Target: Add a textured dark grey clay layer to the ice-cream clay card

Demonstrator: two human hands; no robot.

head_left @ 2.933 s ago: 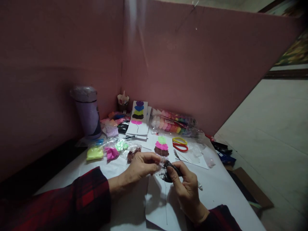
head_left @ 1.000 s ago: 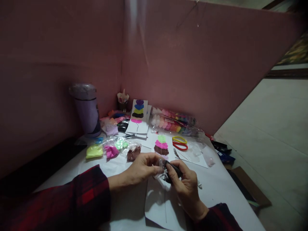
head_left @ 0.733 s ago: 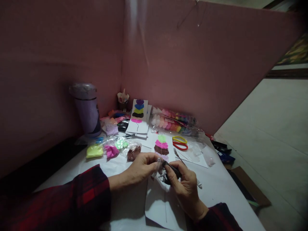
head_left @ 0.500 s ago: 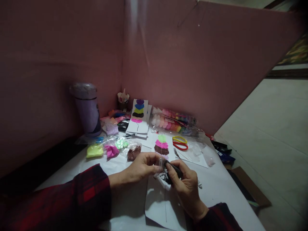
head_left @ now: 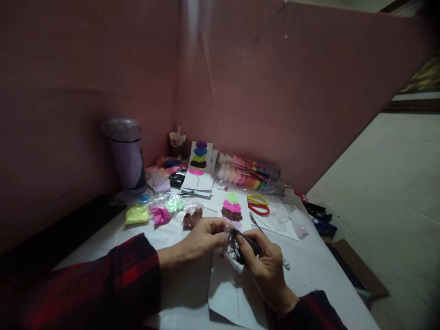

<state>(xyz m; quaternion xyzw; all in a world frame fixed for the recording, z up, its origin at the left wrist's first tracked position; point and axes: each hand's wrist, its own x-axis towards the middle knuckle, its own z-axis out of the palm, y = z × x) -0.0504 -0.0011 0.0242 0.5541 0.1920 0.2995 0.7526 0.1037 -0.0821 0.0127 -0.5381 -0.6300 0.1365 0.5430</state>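
Observation:
My left hand [head_left: 202,237] pinches the edge of a small clear plastic bag [head_left: 229,244] that holds dark clay. My right hand [head_left: 264,263] is closed on the dark clay lump [head_left: 248,245] at the bag's other side. Both hands hover over a white sheet of paper [head_left: 230,298] with a thin drawn line. Just beyond them lies a paper with a stack of green, pink and brown clay shapes [head_left: 232,208].
Small bags of yellow [head_left: 136,213], pink [head_left: 160,214], green and brown [head_left: 192,217] clay lie to the left. A purple tumbler [head_left: 128,156], a finished picture [head_left: 199,166], a multicolour clay pack [head_left: 249,175], yellow and red rings [head_left: 258,204] and a fork [head_left: 256,222] lie behind. Pink partition walls enclose the desk.
Both hands keep working the little bag with small finger movements. The view has shifted slightly; nothing else moved.

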